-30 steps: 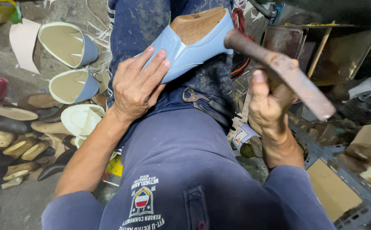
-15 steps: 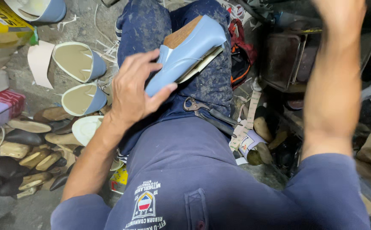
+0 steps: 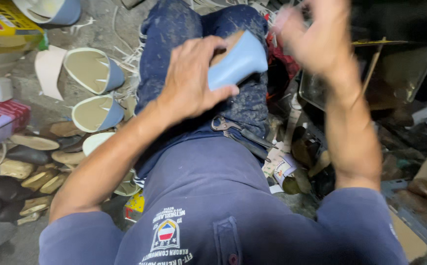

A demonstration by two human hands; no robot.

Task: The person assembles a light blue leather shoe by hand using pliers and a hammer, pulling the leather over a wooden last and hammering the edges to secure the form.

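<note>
Concrete floor (image 3: 108, 22) is showing at the left, and it is carrying rows of shoe soles (image 3: 24, 164) and pale blue shoe uppers (image 3: 94, 68), while the right side is staying dark and hard to read behind a metal tray (image 3: 404, 73). On the lap in blue jeans (image 3: 174, 34) the light blue shoe (image 3: 238, 61) is lying, and its lower part is being hidden under the left hand (image 3: 191, 81), which is pressing flat on it with fingers spread. Pliers (image 3: 243, 135) are resting just below. The right hand (image 3: 316, 37) is lifted high and blurred, so I cannot tell if it is closing on anything. Half a second ago this hand was cut off by the upper edge; it is now coming lower, and the left hand is covering more of the shoe.
</note>
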